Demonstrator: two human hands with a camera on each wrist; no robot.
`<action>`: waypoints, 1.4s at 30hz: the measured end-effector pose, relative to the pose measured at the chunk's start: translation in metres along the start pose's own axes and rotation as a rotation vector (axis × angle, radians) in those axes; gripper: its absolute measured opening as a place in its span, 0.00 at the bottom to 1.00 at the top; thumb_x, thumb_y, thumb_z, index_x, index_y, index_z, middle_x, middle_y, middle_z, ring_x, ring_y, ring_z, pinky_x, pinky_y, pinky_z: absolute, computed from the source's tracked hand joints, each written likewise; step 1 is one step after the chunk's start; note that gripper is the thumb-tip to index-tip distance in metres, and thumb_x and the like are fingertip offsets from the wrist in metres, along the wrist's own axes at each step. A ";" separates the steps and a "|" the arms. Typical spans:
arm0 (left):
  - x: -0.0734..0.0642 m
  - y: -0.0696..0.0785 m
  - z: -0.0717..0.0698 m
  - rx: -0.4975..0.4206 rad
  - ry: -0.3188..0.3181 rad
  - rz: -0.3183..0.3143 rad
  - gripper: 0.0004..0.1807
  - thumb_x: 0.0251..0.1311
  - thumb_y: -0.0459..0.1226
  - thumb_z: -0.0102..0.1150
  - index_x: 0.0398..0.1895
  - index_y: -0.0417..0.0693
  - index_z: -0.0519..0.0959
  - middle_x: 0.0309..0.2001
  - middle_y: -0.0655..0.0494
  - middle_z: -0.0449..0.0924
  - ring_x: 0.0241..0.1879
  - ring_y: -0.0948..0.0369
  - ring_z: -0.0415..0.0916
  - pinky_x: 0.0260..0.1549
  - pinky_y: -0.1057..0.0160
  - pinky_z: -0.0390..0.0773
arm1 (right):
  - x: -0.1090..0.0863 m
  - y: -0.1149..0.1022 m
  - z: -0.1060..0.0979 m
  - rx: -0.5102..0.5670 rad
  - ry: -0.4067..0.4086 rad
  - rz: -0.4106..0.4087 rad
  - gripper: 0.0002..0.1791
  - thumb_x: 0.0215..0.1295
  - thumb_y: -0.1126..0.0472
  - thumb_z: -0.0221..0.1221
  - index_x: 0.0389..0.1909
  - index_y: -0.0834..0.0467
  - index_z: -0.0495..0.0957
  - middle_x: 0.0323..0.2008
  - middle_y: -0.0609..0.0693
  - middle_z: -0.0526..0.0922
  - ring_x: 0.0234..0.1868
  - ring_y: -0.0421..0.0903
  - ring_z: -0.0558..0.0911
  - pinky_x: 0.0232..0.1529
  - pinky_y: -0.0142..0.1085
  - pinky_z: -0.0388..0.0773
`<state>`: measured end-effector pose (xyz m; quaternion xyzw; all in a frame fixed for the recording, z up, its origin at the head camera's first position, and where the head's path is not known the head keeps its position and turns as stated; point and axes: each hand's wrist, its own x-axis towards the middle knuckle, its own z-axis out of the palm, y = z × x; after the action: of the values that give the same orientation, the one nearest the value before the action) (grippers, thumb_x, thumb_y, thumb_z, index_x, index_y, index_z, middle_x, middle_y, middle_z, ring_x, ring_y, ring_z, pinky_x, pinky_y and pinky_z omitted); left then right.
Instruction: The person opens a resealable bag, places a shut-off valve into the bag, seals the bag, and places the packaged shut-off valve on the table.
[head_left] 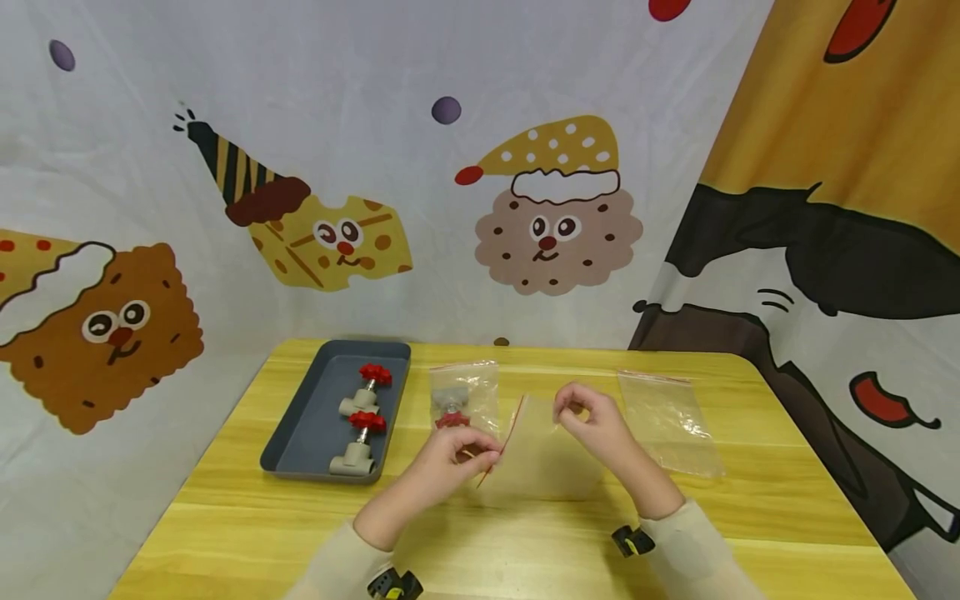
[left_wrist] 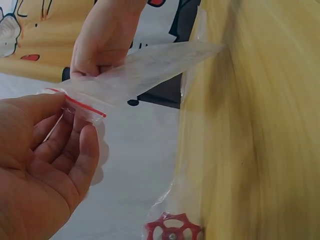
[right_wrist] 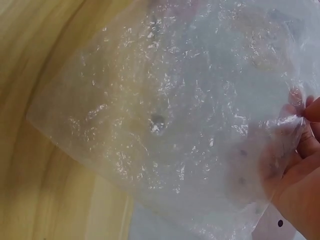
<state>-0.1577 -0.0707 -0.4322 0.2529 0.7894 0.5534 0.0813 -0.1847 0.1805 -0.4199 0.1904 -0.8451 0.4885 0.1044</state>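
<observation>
A clear bag [head_left: 551, 462] is spanning the gap between the left hand [head_left: 459, 458] and right hand [head_left: 595, 421], blocking the middle. A tray [head_left: 303, 425] and bagged valve [head_left: 452, 400] are crowding the left; a flat bag [head_left: 663, 417] is lying at right. Bare bench [head_left: 517, 550] is leaving passage between the forearms [head_left: 651, 485].

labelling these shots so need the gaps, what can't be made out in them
- Head view: the near end of the filled zip bag, hidden by the left hand.
- Left wrist view: most of the bagged valve, cut off by the bottom edge; its red handwheel shows in part.
- Right wrist view: part of the right hand, cut off by the right edge; details behind the held zip bag, blurred by crinkled plastic.
</observation>
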 end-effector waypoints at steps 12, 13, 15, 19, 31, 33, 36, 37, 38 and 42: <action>0.001 0.004 0.009 -0.030 0.086 -0.057 0.04 0.58 0.35 0.62 0.34 0.44 0.83 0.33 0.51 0.83 0.28 0.67 0.77 0.30 0.70 0.79 | -0.003 0.001 0.016 -0.231 0.192 -0.142 0.12 0.54 0.67 0.63 0.40 0.58 0.76 0.42 0.49 0.77 0.47 0.50 0.72 0.49 0.47 0.69; 0.001 0.006 0.009 -0.026 0.094 -0.063 0.04 0.58 0.34 0.62 0.34 0.42 0.82 0.32 0.50 0.83 0.27 0.66 0.78 0.29 0.69 0.80 | -0.003 -0.001 0.018 -0.246 0.215 -0.167 0.11 0.53 0.66 0.64 0.38 0.57 0.76 0.41 0.50 0.77 0.46 0.50 0.71 0.48 0.46 0.67; 0.002 0.008 0.010 -0.018 0.107 -0.068 0.03 0.58 0.32 0.62 0.33 0.40 0.82 0.31 0.48 0.83 0.25 0.63 0.79 0.27 0.68 0.80 | -0.005 -0.005 0.021 -0.260 0.237 -0.217 0.09 0.53 0.65 0.65 0.32 0.56 0.75 0.36 0.48 0.75 0.42 0.48 0.70 0.44 0.42 0.66; 0.003 0.009 0.014 0.008 0.132 -0.065 0.03 0.58 0.34 0.63 0.31 0.42 0.82 0.28 0.50 0.83 0.23 0.61 0.79 0.25 0.68 0.80 | -0.011 -0.017 0.030 -0.258 0.163 -0.237 0.08 0.57 0.60 0.64 0.25 0.50 0.74 0.27 0.39 0.74 0.35 0.41 0.69 0.36 0.34 0.65; 0.001 0.025 0.019 0.022 0.139 -0.048 0.03 0.56 0.32 0.64 0.29 0.40 0.81 0.27 0.48 0.83 0.23 0.56 0.79 0.23 0.71 0.78 | -0.014 -0.029 0.042 -0.289 0.056 -0.133 0.07 0.62 0.60 0.60 0.26 0.47 0.78 0.26 0.34 0.76 0.31 0.35 0.70 0.33 0.31 0.69; 0.000 0.029 0.019 0.003 0.144 -0.048 0.04 0.57 0.31 0.63 0.28 0.38 0.81 0.26 0.47 0.82 0.22 0.56 0.79 0.23 0.69 0.79 | -0.014 -0.028 0.042 -0.283 0.045 -0.121 0.07 0.63 0.62 0.59 0.26 0.48 0.77 0.26 0.35 0.76 0.31 0.35 0.70 0.34 0.31 0.69; 0.001 0.020 0.021 -0.052 0.159 -0.077 0.05 0.58 0.34 0.63 0.29 0.40 0.81 0.26 0.47 0.82 0.21 0.61 0.78 0.22 0.67 0.79 | -0.014 -0.029 0.042 -0.263 0.031 -0.085 0.08 0.65 0.62 0.57 0.26 0.49 0.77 0.26 0.35 0.75 0.31 0.35 0.70 0.34 0.31 0.71; 0.002 0.016 0.021 -0.074 0.167 -0.087 0.05 0.58 0.34 0.63 0.29 0.40 0.81 0.26 0.48 0.82 0.20 0.63 0.78 0.21 0.65 0.79 | -0.014 -0.029 0.042 -0.258 0.029 -0.075 0.08 0.65 0.62 0.57 0.26 0.49 0.77 0.26 0.36 0.75 0.32 0.35 0.71 0.34 0.31 0.71; 0.002 0.012 0.022 -0.095 0.174 -0.098 0.06 0.58 0.35 0.62 0.29 0.40 0.80 0.26 0.48 0.81 0.19 0.64 0.77 0.20 0.65 0.79 | -0.014 -0.028 0.042 -0.257 0.027 -0.066 0.08 0.65 0.62 0.57 0.26 0.50 0.76 0.26 0.36 0.75 0.32 0.35 0.71 0.34 0.31 0.71; 0.003 0.002 0.022 -0.120 0.216 -0.105 0.07 0.59 0.38 0.63 0.30 0.41 0.80 0.24 0.49 0.81 0.18 0.66 0.76 0.16 0.66 0.76 | -0.014 -0.027 0.042 -0.274 0.022 -0.042 0.09 0.64 0.64 0.57 0.24 0.51 0.75 0.25 0.38 0.74 0.31 0.37 0.71 0.33 0.30 0.72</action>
<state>-0.1507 -0.0505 -0.4382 0.1449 0.7714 0.6184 0.0400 -0.1603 0.1354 -0.4244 0.1867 -0.8985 0.3684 0.1486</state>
